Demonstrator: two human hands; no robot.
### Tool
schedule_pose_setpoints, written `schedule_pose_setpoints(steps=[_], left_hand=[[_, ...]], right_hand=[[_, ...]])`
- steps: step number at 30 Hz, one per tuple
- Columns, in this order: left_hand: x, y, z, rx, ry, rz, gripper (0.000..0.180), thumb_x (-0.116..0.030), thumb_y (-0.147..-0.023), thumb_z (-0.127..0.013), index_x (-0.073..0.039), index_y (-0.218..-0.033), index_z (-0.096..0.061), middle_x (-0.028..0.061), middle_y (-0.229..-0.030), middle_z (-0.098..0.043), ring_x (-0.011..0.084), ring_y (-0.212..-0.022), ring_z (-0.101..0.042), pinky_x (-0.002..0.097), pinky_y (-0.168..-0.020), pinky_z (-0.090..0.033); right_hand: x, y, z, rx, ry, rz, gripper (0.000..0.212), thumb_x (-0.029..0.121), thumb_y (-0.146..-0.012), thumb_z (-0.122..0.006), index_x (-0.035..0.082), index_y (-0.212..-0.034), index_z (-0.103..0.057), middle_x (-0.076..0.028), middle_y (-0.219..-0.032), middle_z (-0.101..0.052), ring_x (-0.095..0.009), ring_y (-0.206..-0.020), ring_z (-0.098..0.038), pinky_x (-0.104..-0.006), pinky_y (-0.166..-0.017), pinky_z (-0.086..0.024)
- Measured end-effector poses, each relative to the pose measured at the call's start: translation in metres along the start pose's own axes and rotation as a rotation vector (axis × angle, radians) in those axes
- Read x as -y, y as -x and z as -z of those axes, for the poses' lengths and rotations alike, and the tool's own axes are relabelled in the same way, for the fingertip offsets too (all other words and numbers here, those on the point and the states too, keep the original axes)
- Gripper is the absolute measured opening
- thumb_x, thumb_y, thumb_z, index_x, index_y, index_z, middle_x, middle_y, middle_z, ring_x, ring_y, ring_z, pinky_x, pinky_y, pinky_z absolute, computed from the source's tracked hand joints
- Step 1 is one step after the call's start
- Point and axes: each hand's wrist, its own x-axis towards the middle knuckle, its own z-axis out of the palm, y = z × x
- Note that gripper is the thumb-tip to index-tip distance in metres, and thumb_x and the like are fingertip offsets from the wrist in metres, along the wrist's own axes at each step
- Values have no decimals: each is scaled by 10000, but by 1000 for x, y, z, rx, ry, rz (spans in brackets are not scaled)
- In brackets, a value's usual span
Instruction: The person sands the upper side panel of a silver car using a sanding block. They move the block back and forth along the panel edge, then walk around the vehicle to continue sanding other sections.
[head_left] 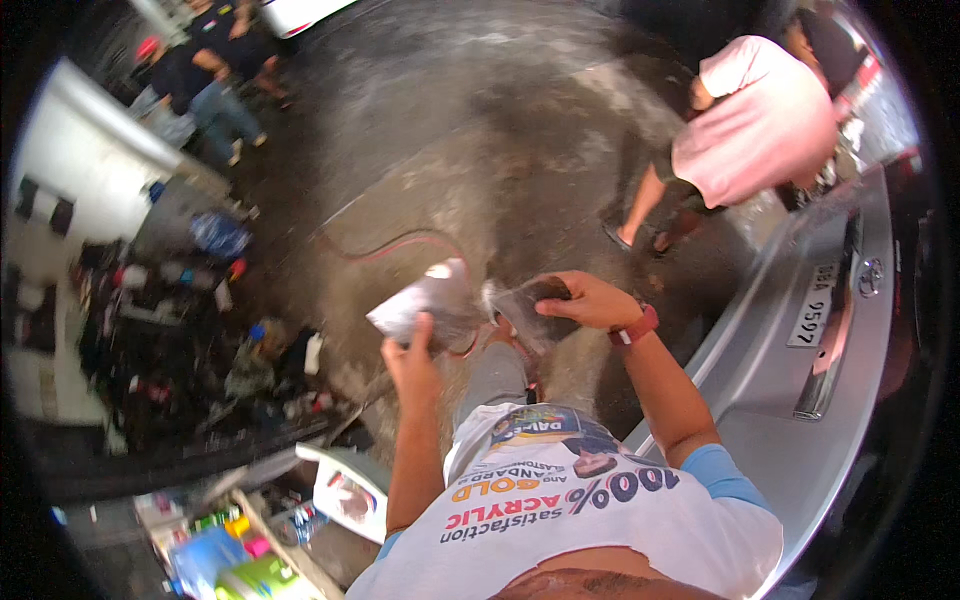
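My left hand grips a pale, silvery, sheet-like packet by its lower edge, thumb on the near face. Facing it, my right hand, with a red band at the wrist, pinches a dark, see-through piece that looks like a thin plastic bag. The two things are close together in front of my body, above the floor. Motion blur hides their exact kind, and I cannot tell whether they touch.
A silver car's rear stands close on my right. Beyond it, a person in a pink shirt bends over. A red hose lies on the concrete floor. Left are cluttered parts and a box of bottles. Two people are far left.
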Motion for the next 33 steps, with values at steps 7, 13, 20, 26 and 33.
schedule_pose_setpoints(steps=[7, 13, 20, 26, 33], left_hand=[[15, -242, -136, 92, -33, 36, 612, -378, -1046, -803, 59, -1415, -587, 153, -1375, -675, 250, -1233, -653, 396, -1066, -514], [-63, -371, -308, 399, -113, -7, 611, -323, -1068, -778, 89, -1463, -559, 158, -1457, -652, 258, -1315, -627, 398, -1150, -466], [-76, -526, -443, 403, -137, 0, 627, -256, -1075, -757, 57, -1550, -494, 155, -1502, -622, 277, -1365, -607, 412, -1173, -456], [-57, -664, -568, 337, -164, 122, 532, -206, -1074, -747, 67, -1496, -574, 152, -1504, -635, 259, -1348, -614, 395, -1173, -446], [-112, -818, -740, 336, -193, 135, 536, -186, -1069, -745, 37, -1516, -549, 123, -1480, -641, 242, -1331, -619, 390, -1167, -453]], right_hand=[[-104, -107, 210, -845, 437, -141, 549, 248, -1058, -713, -22, -1518, -585, -156, -1337, -755, -291, -1271, -683, -393, -1121, -496], [-319, -10, 262, -967, 507, -1001, 513, 222, -1008, -616, 45, -1489, -635, -321, -1429, -666, -460, -1359, -641, -521, -1150, -514], [-386, 30, 169, -498, 170, -1623, 355, 169, -959, -628, -2, -1236, -770, -309, -1272, -744, -456, -1216, -726, -542, -1036, -581], [-387, -116, 324, -526, 151, -1655, 384, 200, -972, -649, 31, -1307, -729, -301, -1290, -743, -463, -1234, -720, -548, -1053, -570], [-344, -508, 819, -1132, 414, -661, 502, 304, -1049, -568, 119, -1512, -629, -300, -1425, -678, -491, -1345, -633, -547, -1128, -505]])
